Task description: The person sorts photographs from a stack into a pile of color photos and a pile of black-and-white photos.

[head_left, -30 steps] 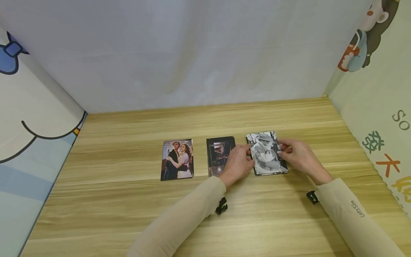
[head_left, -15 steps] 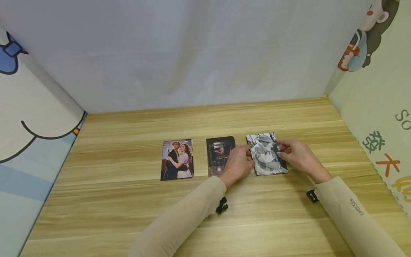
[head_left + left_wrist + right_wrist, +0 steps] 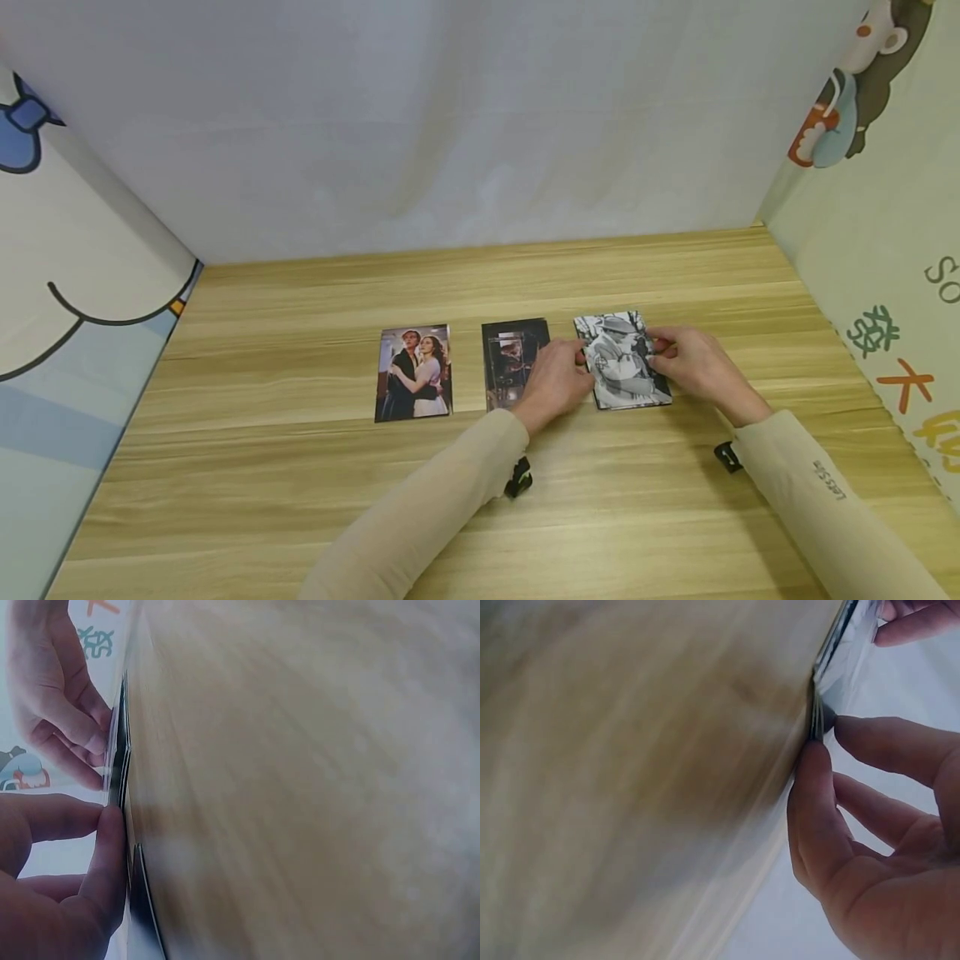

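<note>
A stack of photo cards [image 3: 622, 362], a black-and-white picture of a couple on top, lies on the wooden table in the head view. At its left edge, the left hand [image 3: 557, 379] pinches the cards between thumb and fingertips. Opposite, the right hand [image 3: 697, 362] pinches the right edge. From the side, the left wrist view shows the thin stack [image 3: 120, 761] edge-on between both hands, and the right wrist view shows its layered edges [image 3: 817, 712] at the fingertips. A dark photo card [image 3: 510, 358] lies partly hidden under the left hand and wrist.
Farther left lies a color photo card [image 3: 415, 372] of an embracing couple. A white cloth wall [image 3: 480, 125] stands behind the wooden table [image 3: 300, 483]. Printed panels [image 3: 862, 250] flank it. Each wrist carries a small black device [image 3: 518, 477].
The far edge of the top black-and-white card has shifted slightly toward the person, and its far left corner a little left. Both hands stay at the stack's sides, nearly still.
</note>
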`<state>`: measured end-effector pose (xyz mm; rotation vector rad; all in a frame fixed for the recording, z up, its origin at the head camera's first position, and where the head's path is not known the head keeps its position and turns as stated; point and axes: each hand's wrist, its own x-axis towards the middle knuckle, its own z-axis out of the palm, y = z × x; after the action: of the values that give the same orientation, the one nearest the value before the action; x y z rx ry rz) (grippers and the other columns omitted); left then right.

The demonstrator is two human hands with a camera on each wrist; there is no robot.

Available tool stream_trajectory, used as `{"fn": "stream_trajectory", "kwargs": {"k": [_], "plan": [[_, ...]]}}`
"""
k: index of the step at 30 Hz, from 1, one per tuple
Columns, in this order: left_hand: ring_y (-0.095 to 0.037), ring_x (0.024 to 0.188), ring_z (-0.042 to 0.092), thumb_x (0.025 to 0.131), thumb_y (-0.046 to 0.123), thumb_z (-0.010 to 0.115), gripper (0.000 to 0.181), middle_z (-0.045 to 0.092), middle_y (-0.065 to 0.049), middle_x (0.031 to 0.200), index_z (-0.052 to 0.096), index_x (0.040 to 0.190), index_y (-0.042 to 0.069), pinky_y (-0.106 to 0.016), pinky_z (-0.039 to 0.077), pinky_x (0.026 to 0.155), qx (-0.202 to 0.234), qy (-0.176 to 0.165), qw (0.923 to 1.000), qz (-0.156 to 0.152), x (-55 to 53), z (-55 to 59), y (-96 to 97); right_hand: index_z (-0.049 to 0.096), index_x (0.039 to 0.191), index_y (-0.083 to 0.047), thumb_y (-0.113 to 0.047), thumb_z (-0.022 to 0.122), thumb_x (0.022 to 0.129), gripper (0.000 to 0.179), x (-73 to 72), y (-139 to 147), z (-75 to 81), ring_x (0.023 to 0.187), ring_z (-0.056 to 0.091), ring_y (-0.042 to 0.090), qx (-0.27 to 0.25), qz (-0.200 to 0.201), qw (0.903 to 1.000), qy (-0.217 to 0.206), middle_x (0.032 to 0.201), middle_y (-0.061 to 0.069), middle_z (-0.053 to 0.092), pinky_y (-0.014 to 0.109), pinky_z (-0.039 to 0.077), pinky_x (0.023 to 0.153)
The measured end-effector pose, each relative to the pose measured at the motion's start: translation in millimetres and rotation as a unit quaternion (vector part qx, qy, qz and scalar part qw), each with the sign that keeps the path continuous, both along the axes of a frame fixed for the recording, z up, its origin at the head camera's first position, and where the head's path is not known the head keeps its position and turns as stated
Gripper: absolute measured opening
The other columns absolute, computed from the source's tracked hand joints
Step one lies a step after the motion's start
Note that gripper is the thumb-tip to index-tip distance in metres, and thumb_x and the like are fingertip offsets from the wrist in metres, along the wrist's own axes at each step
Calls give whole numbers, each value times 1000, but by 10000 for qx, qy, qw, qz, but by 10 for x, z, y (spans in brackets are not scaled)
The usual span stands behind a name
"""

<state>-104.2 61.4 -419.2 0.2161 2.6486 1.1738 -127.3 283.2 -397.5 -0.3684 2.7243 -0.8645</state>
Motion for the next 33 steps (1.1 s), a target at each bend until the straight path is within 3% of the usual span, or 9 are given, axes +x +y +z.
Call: {"fn": "stream_trajectory", "kwargs": {"k": [6, 9, 15, 20, 27, 33], "plan": [[-12, 77, 54, 83, -1, 72, 31, 64, -1, 92, 73, 113, 1, -22, 46, 65, -30, 98, 9999, -135, -38, 0, -8, 54, 136, 19, -2, 67, 91, 51, -6, -5, 6, 99, 68, 41, 32, 36, 10000, 15, 115, 31, 67, 54, 57, 88], [-12, 73, 51, 83, -1, 72, 26, 61, 1, 87, 73, 109, 2, -21, 42, 62, -42, 63, 9998, -171, -53, 9, -11, 54, 136, 19, -2, 67, 91, 51, -9, -11, 0, 99, 68, 40, 61, 40, 10000, 23, 115, 30, 68, 53, 57, 88], [-11, 66, 45, 84, -1, 70, 30, 58, 2, 83, 72, 114, 2, -20, 36, 58, -107, -105, 9997, -214, -71, 37, -12, 54, 136, 18, -3, 67, 92, 51, -13, -15, -5, 100, 67, 39, 78, 20, 10000, -29, 115, 29, 68, 53, 56, 89], [-10, 62, 42, 84, -2, 68, 49, 57, 3, 82, 67, 133, 0, -20, 34, 56, -54, -211, 9996, -204, -71, 50, -14, 54, 136, 18, -3, 68, 91, 52, -11, -14, -1, 99, 67, 38, 77, 18, 10000, -43, 115, 29, 68, 52, 56, 88], [-8, 58, 39, 87, 2, 70, 54, 57, 3, 83, 63, 141, 1, -20, 32, 53, 44, -379, 9992, -104, -55, 56, -12, 54, 137, 18, -4, 69, 91, 53, -6, -4, 2, 99, 66, 37, 114, 25, 9999, -44, 116, 29, 68, 52, 56, 88], [-11, 64, 42, 89, 7, 71, 17, 55, 0, 82, 70, 105, 2, -22, 35, 55, 47, -264, 9996, -124, -33, 54, -29, 53, 139, 17, -9, 68, 95, 53, 26, 13, 17, 107, 66, 44, 79, -31, 9999, -56, 125, 34, 65, 57, 55, 93]]}}
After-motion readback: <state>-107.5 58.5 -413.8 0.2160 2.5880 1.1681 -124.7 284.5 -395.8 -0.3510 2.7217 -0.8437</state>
